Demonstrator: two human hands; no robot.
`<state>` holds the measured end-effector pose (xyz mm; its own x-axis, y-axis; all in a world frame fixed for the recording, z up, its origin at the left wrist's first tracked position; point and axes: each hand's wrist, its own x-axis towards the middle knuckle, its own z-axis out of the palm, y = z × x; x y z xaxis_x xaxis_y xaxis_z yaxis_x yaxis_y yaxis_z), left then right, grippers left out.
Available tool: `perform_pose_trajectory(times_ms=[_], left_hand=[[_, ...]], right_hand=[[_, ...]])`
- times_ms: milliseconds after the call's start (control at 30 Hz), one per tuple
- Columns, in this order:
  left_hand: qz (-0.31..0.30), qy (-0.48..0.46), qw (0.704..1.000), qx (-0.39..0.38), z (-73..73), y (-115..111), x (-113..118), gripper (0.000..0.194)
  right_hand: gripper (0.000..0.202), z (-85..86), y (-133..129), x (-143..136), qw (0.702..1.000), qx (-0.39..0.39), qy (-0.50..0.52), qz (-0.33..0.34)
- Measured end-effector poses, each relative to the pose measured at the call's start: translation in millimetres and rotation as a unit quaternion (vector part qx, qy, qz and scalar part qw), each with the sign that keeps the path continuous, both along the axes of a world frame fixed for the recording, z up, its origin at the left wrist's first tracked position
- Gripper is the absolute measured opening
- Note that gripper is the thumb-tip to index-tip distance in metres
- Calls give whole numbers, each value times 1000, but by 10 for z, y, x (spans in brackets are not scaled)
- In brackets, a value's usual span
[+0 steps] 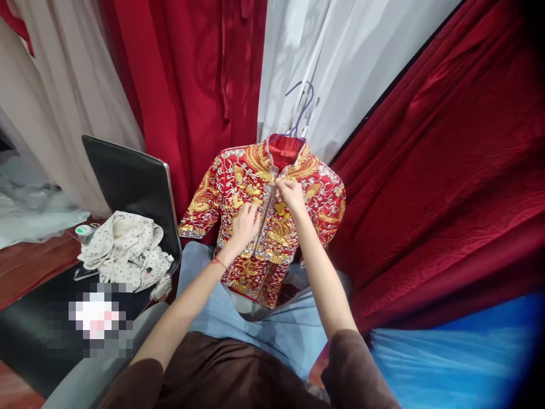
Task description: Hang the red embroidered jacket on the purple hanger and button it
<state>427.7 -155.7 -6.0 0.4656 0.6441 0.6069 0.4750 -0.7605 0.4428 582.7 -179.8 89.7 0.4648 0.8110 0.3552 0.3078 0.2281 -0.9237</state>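
Note:
A red jacket [281,227] with dense gold and silver embroidery hangs upright in front of me on a purple hanger [303,108]. Its stand collar shows a plain red lining. My right hand [292,195] pinches the top of the front edge, just below the collar; whatever small fastening may be between the fingertips is too small to make out. Lower on the jacket's other front panel rests my left hand [247,221], its fingers loosely bent and slightly apart, touching the embroidery beside the front edge. A matching embroidered red piece [247,275] shows below the jacket's hem.
At left stands a black chair [131,182] bearing a crumpled white dotted cloth [128,244] and a small round container [85,232]. Red curtain-like fabric [187,68] and white fabric [289,40] hang behind. Dark red cloth [451,182] and blue fabric [460,363] are at right.

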Motion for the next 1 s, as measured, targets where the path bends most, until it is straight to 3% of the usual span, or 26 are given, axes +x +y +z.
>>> perform_pose_trajectory(times_ms=[100, 167, 267, 400, 600, 733, 867, 1000], left_hand=[[-32, -50, 991, 123, 629, 212, 58, 41], [-64, -28, 979, 193, 1016, 323, 123, 43], [-97, 34, 967, 233, 1382, 465, 222, 33], [-123, 84, 958, 247, 1499, 619, 282, 18], [-132, 85, 949, 275, 1573, 681, 245, 17], [-150, 91, 937, 301, 1804, 806, 185, 32], [-169, 135, 924, 315, 2089, 1082, 88, 50], [-183, 235, 911, 285, 2348, 1310, 37, 47]], right_hand=[[39, 11, 36, 94, 999, 2, -47, -5], [39, 18, 39, 122, 996, -2, -83, -23], [38, 31, 11, 120, 987, -10, -144, -70], [34, 54, -31, 71, 965, -2, -227, -131], [34, 167, -73, 59, 929, -35, -311, -197], [22, 395, -178, 180, 865, 6, -477, -159], [36, 720, -278, 404, 779, 51, -613, -120], [30, 1006, -314, 673, 740, 26, -668, -78]])
